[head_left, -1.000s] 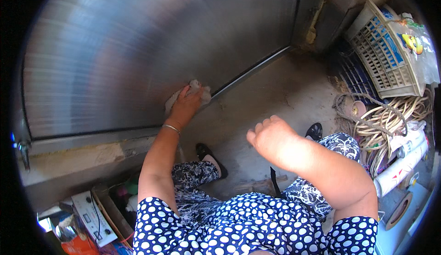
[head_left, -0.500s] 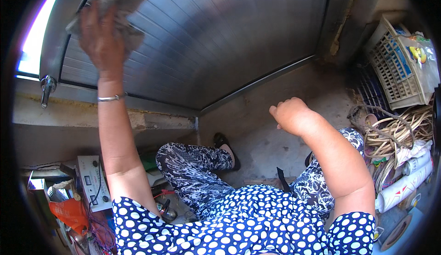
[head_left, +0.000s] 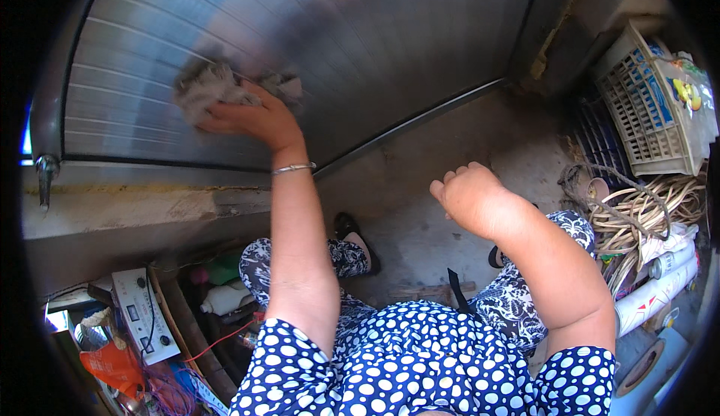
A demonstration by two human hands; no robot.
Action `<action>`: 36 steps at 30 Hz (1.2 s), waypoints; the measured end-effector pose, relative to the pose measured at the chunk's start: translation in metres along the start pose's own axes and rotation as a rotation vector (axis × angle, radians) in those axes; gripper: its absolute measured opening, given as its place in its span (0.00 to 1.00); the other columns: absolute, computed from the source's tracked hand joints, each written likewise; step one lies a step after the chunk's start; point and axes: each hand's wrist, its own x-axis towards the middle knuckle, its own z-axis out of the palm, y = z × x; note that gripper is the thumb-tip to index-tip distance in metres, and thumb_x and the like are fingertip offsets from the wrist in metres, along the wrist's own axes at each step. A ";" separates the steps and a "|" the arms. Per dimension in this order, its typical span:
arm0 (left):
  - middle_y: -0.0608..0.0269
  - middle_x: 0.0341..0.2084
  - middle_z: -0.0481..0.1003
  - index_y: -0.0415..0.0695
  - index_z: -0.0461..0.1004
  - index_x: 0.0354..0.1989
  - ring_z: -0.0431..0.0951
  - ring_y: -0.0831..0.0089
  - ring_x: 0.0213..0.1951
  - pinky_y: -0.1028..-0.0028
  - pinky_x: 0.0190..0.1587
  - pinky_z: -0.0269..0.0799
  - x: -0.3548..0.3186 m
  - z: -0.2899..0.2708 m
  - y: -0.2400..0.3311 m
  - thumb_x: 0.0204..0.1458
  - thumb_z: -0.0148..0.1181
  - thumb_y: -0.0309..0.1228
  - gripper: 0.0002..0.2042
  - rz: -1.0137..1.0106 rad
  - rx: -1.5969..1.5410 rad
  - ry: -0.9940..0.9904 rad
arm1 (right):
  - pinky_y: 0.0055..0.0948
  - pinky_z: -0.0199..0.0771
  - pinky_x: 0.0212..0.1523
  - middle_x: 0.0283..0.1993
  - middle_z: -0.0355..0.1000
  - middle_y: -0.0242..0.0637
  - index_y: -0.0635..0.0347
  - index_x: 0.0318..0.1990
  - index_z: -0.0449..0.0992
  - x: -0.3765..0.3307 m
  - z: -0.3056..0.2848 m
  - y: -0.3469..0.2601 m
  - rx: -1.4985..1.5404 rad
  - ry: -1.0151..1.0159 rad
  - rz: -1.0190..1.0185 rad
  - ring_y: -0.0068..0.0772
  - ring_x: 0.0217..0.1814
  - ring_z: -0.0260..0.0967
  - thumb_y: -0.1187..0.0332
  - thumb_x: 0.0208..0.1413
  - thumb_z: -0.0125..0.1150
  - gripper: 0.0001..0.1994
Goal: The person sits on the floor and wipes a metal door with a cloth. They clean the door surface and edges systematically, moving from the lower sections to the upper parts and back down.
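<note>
My left hand point(head_left: 259, 120) presses a crumpled grey-beige cloth point(head_left: 214, 92) against a ribbed metal door point(head_left: 360, 63). Part of the cloth sticks out on both sides of the fingers, and a silver bangle circles that wrist. A metal handle point(head_left: 46, 176) juts from the door's left edge. Away from the door, my right hand point(head_left: 471, 197) hovers over the floor, its fingers curled in with nothing showing in them.
On the right stand a cream plastic crate point(head_left: 649, 108), a coil of pale cable point(head_left: 637, 217) and a white cylinder point(head_left: 656, 296). At lower left are a white control box point(head_left: 144, 315), an orange bag point(head_left: 112, 363) and tangled wires. Concrete floor point(head_left: 420, 191) lies below.
My left hand has moved the cloth right and downward across the door, from its upper left corner. The view has shifted slightly. My right hand has barely moved.
</note>
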 end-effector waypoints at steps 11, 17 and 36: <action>0.34 0.56 0.54 0.21 0.51 0.56 0.60 0.49 0.57 0.61 0.60 0.56 -0.195 0.049 0.016 0.57 0.45 0.29 0.24 -1.287 -0.521 -0.276 | 0.31 0.67 0.44 0.37 0.73 0.38 0.60 0.50 0.71 -0.015 0.001 0.004 0.028 0.113 0.001 0.35 0.41 0.71 0.71 0.45 0.56 0.21; 0.47 0.50 0.67 0.28 0.61 0.54 0.69 0.58 0.50 0.61 0.51 0.67 -0.306 0.072 -0.082 0.56 0.46 0.26 0.18 -1.896 -0.906 -0.521 | 0.31 0.68 0.43 0.34 0.73 0.37 0.62 0.49 0.72 -0.020 0.002 0.001 0.014 0.156 -0.032 0.34 0.38 0.71 0.71 0.43 0.58 0.21; 0.50 0.59 0.60 0.32 0.54 0.60 0.65 0.62 0.56 0.64 0.57 0.64 -0.057 -0.019 -0.020 0.52 0.52 0.17 0.25 -1.288 -0.879 -0.231 | 0.34 0.69 0.45 0.37 0.75 0.41 0.59 0.45 0.72 -0.022 0.006 0.002 0.007 0.101 0.023 0.38 0.43 0.73 0.65 0.48 0.61 0.16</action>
